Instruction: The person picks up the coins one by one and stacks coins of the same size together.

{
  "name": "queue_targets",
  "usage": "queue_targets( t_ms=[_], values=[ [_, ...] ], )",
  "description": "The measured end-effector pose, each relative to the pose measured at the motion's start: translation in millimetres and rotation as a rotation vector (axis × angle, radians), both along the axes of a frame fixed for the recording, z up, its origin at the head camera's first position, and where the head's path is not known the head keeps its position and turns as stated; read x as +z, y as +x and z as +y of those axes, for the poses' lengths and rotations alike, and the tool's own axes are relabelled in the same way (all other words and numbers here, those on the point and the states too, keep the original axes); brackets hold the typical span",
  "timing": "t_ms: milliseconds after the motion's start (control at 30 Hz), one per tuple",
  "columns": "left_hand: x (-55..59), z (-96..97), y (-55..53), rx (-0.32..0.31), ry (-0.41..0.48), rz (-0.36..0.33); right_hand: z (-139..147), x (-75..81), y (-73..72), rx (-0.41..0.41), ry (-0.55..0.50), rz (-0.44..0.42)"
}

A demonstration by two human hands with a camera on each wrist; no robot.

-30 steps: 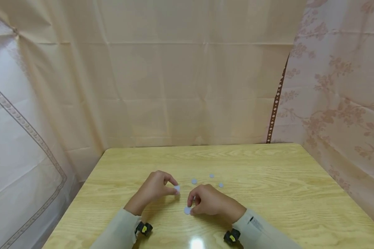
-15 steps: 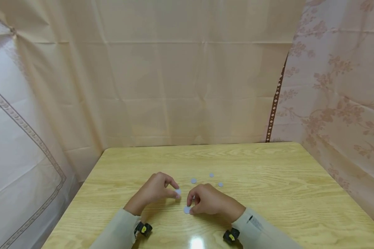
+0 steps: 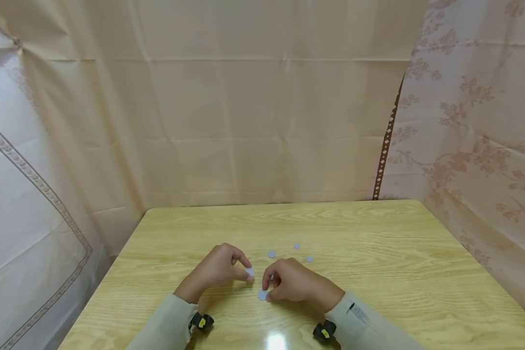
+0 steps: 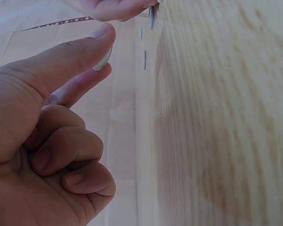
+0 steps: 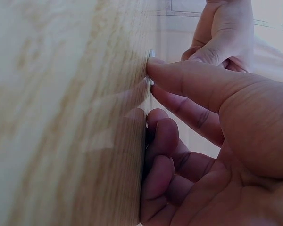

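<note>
Your L hand (image 3: pixel 218 265), just L of lower centre of the frame, pinches a pale disc (image 3: pixel 250 271) btwn thumb & index tip. L wrist view has that disc tilted & up off the table (image 3: pixel 411 272), w/ the other fingers curled in toward the palm.

Your R hand (image 3: pixel 295 282), lower centre & a bit R, grips a 2nd pale disc (image 3: pixel 261 295) at its R rim w/ thumb & index; this one's down on the tabletop, near the bottom of the frame & just below the raised one. The two discs are close but apart. R wrist view: your thumb covers part of the 2nd disc, other fingers bent.

A half-hidden disc (image 3: pixel 271 278) shows behind your R index. Three more lie loose beyond your hands: near disc (image 3: pixel 271 254) at centre, far disc (image 3: pixel 296 246) up & R of it, right-hand disc (image 3: pixel 309 259) a little lower & further R.

Both sleeves (image 3: pixel 367 323) run off the bottom edge, each w/ a small blk device (image 3: pixel 202 322) at the wrist. Beige curtain (image 3: pixel 267 121) fills upper centre, floral cloth (image 3: pixel 477 121) the upper R.
</note>
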State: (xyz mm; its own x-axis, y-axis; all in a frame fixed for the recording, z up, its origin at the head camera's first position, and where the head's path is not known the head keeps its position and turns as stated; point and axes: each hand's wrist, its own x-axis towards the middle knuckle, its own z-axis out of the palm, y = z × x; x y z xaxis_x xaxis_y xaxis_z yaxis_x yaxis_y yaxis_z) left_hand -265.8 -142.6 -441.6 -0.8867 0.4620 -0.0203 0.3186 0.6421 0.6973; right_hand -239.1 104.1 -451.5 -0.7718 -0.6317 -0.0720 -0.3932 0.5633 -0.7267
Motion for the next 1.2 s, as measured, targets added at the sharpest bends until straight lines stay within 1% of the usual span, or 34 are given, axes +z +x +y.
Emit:
queue_targets(
  t_ms=[100,333,500,633,867,1000,1200],
  values=[
    [-0.6,0.5,0.9,-0.011,0.003,-0.001,-0.1,-0.3,-0.3,0.002,0.001,0.002],
    [-0.4,3.2,3.5,-0.029,-0.007,-0.029,0.1,0.3,0.9,-0.005,-0.001,-0.002],
    [0.2,5.0,4.2,-0.031,-0.023,-0.019,0.4,0.9,0.9,-0.01,0.003,0.0],
    [-0.4,6.5,3.8,-0.049,-0.024,-0.017,0.7,1.5,0.4,-0.013,0.008,0.002],
    [-3.5,9.4,4.0,-0.077,-0.028,-0.034,1.0,2.1,1.1,-0.019,0.003,-0.011],
    [-4.1,10.2,5.3,-0.079,-0.035,-0.026,0.8,1.4,1.0,-0.02,0.0,-0.017],
    [-4.6,11.3,7.9,-0.076,-0.036,-0.038,0.1,-0.9,-0.3,-0.011,0.003,-0.01]
  ],
)
